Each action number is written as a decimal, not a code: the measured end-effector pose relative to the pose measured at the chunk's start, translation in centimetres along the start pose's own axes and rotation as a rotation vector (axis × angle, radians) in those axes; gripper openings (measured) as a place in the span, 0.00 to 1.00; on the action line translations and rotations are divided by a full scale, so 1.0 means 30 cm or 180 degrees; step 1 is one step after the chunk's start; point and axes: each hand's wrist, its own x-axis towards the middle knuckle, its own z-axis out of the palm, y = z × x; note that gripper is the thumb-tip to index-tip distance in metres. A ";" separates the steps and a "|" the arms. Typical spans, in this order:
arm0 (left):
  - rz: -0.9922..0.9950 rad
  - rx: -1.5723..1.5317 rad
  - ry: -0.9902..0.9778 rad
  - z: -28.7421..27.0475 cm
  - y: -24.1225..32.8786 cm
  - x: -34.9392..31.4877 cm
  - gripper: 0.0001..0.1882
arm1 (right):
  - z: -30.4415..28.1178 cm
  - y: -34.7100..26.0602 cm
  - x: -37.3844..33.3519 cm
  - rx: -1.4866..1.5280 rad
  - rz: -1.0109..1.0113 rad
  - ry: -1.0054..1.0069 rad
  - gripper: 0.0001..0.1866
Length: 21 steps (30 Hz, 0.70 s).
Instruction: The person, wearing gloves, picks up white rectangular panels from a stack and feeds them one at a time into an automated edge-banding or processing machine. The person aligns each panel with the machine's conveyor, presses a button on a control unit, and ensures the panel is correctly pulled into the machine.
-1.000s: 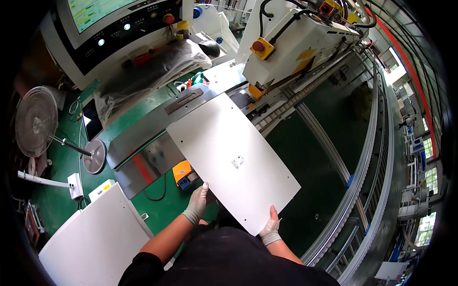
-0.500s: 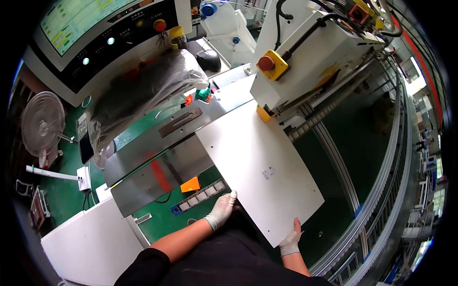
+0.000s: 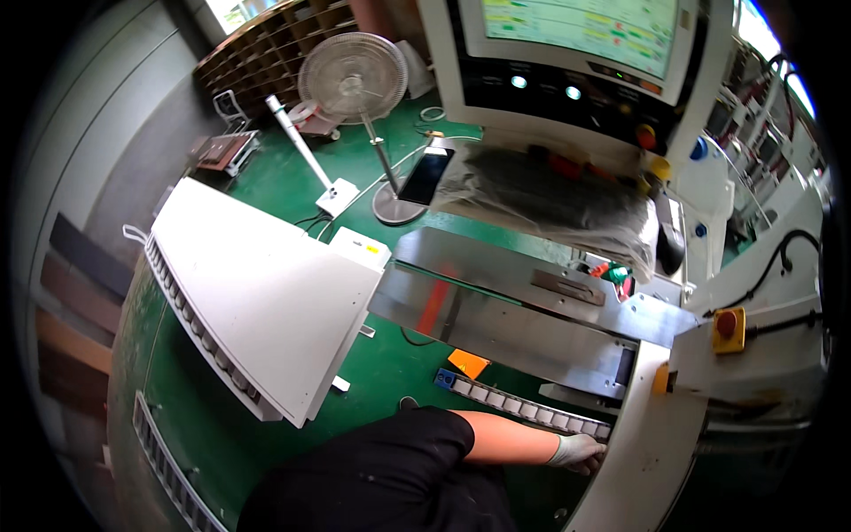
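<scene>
My left hand (image 3: 581,450), in a white glove, reaches out to the right. Its fingers are closed at the left edge of a flat white panel (image 3: 634,452), with the fingertips partly hidden there. The panel lies at the right beside the white machine head (image 3: 753,359), its near end cut off by the dark rim of the view. Just left of the hand runs a strip of pale rollers (image 3: 523,408) with a blue end. My right hand is out of view.
A metal machine bed (image 3: 514,328) crosses the middle, with an orange bracket (image 3: 468,363) below it. White panels (image 3: 257,284) rest on rollers at the left. Behind stand a fan (image 3: 353,86), a control screen (image 3: 581,31) and a plastic-covered bundle (image 3: 550,195). A red stop button (image 3: 727,325) sits right.
My view has swung left, bringing the panels on rollers and the fan further in. My left hand stays at the panel's edge; my right hand has left the view.
</scene>
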 end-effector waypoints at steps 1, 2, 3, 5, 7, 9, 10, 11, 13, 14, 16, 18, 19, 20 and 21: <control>0.0089 -0.0134 0.0266 -0.009 0.019 0.001 0.19 | 0.025 0.010 0.038 -0.0361 -0.0265 0.0047 0.17; 0.0278 -0.0702 -0.0367 -0.032 0.033 -0.020 0.19 | 0.043 0.021 0.074 -0.0748 -0.0557 0.0121 0.18; 0.0589 -0.1269 -0.1175 -0.077 0.036 -0.056 0.19 | 0.055 0.031 0.117 -0.1137 -0.0905 0.0205 0.18; 0.1088 -0.1889 -0.2796 -0.177 0.051 -0.166 0.15 | 0.084 0.037 0.199 -0.1861 -0.1662 0.0420 0.19; 0.1027 -0.0441 0.0411 -0.259 -0.001 -0.362 0.14 | 0.151 0.024 0.274 -0.2282 -0.2478 0.0436 0.19; 0.1022 -0.0664 0.0723 -0.343 -0.067 -0.609 0.15 | 0.320 0.016 0.316 -0.2346 -0.3234 -0.0106 0.20; 0.0959 -0.0627 0.0870 -0.381 -0.104 -0.735 0.16 | 0.450 0.025 0.310 -0.2174 -0.3514 -0.0760 0.21; 0.1018 -0.0620 0.0863 -0.414 -0.146 -0.856 0.16 | 0.590 0.038 0.275 -0.1993 -0.3674 -0.1450 0.21; 0.1415 -0.0659 0.1761 -0.450 -0.264 -1.077 0.23 | 0.936 0.113 0.103 -0.1244 -0.2770 -0.2945 0.21; 0.1418 -0.0794 0.2201 -0.467 -0.322 -1.170 0.23 | 1.060 0.180 -0.042 -0.1406 -0.2259 -0.3454 0.18; 0.1329 -0.0864 0.2752 -0.517 -0.452 -1.365 0.26 | 1.277 0.313 -0.406 -0.0865 -0.1774 -0.4444 0.16; 0.1927 -0.1611 0.3363 -0.541 -0.600 -1.506 0.20 | 1.384 0.384 -0.793 -0.1227 -0.2091 -0.5460 0.11; 0.2175 -0.1987 0.3497 -0.558 -0.670 -1.570 0.19 | 1.401 0.418 -0.994 -0.1380 -0.1953 -0.5754 0.11; 0.2544 -0.2235 0.3692 -0.565 -0.745 -1.620 0.19 | 1.395 0.444 -1.182 -0.1305 -0.1806 -0.6142 0.11; 0.2864 -0.2497 0.3907 -0.569 -0.822 -1.664 0.19 | 1.359 0.464 -1.360 -0.1249 -0.1630 -0.6523 0.12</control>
